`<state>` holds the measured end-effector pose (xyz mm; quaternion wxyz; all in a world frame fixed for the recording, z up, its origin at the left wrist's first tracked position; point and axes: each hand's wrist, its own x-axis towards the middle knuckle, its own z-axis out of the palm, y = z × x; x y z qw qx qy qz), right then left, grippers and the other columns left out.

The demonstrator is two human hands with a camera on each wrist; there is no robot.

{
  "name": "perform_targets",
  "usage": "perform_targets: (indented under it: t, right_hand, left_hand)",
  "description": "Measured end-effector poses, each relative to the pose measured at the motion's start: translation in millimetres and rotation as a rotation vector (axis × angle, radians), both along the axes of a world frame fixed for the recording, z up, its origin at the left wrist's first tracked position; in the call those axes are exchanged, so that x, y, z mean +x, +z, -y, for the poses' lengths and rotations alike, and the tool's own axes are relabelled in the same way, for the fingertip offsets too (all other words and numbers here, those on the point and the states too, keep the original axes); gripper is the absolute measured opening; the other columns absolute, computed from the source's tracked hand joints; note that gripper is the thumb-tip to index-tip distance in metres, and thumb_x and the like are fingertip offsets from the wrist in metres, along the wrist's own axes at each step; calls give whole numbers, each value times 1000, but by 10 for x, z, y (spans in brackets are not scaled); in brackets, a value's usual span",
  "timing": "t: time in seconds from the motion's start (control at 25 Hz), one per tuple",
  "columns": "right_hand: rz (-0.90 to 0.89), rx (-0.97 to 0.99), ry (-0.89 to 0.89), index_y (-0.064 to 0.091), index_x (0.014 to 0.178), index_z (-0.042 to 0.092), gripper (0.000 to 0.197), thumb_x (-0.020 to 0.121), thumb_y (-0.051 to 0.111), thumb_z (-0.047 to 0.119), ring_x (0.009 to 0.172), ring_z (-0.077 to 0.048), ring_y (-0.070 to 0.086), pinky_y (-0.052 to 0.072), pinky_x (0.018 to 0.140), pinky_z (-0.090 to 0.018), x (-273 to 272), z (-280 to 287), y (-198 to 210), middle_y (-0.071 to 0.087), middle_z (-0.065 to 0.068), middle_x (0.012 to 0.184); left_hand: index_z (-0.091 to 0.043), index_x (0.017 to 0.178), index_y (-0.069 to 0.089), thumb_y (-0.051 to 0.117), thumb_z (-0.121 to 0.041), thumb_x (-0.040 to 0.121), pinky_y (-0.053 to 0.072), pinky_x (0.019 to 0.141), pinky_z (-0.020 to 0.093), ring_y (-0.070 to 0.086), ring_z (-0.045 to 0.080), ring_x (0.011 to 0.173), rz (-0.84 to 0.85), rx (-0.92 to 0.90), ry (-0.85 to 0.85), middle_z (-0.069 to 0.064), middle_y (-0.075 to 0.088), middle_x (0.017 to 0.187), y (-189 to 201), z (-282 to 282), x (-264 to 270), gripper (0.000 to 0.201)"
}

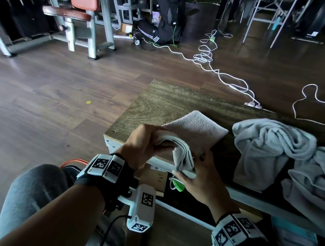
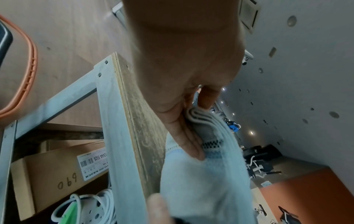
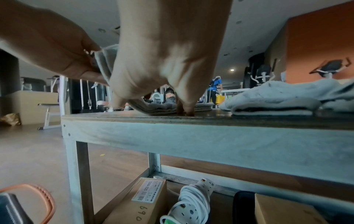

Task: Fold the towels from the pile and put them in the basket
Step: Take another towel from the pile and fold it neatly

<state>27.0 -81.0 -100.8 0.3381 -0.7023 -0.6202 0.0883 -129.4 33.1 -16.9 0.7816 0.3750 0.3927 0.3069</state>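
Note:
A grey-beige folded towel (image 1: 196, 128) lies on the near left corner of the wooden table (image 1: 160, 101), its near end hanging over the edge. My left hand (image 1: 152, 141) pinches the stacked layers of that end between thumb and fingers (image 2: 191, 144); the towel (image 2: 201, 181) droops below the hand. My right hand (image 1: 194, 174) grips the hanging corner from the right, with fingertips (image 3: 188, 107) down on the tabletop beside the towel (image 3: 159, 108). A pile of crumpled grey towels (image 1: 279, 153) sits on the table's right side. The basket's orange rim (image 1: 73, 160) shows by my left wrist.
Under the table stand a cardboard box (image 3: 145, 200) and a coiled white power strip (image 3: 191, 201). White cables (image 1: 223, 77) trail across the wooden floor beyond the table. Gym machines (image 1: 82, 5) and a crouching person (image 1: 165, 13) are farther back.

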Motion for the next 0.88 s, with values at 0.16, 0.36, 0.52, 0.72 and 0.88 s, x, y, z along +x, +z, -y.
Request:
perform_targets:
  t: [0.16,0.36,0.52,0.72,0.88]
  right_hand:
    - [-131,101,-65,67,114,15,36,93,56,42,117,-13,54,29,96,-2,50,3,-14,53,0,124]
    - [-441,62,-130,68,108,11,18,98,57,21,95,1,60,42,78,-7,115,65,139,64,-2,107]
    - [-515,14,-209,59,78,5,35,99,52,33,56,-10,48,36,52,-23,180,145,143,55,-7,65]
    - [-422,-3,-294,55,75,6,38,99,53,35,54,-10,45,36,54,-29,299,73,170,53,-3,62]
    - [-313,-144,-371,55,79,10,37,100,47,40,66,-15,59,40,58,-23,457,-115,193,61,1,69]
  left_hand:
    - [0,104,64,57,6,63,56,89,49,67,37,88,-162,245,-6,26,67,97,-61,-45,-17,42]
    - [-5,91,72,72,-23,82,55,65,29,58,12,63,-559,601,22,7,63,74,-174,-111,9,20]
    - [-4,90,73,62,-41,91,55,68,26,65,9,70,-481,667,-45,5,71,79,-261,-72,-10,39]
    - [-7,86,63,45,-63,82,47,57,35,53,12,64,-625,814,-89,1,57,70,-394,-57,75,59]
    - [-15,83,60,58,-39,94,45,51,26,53,9,56,-629,761,-49,-1,61,70,-379,-139,292,26]
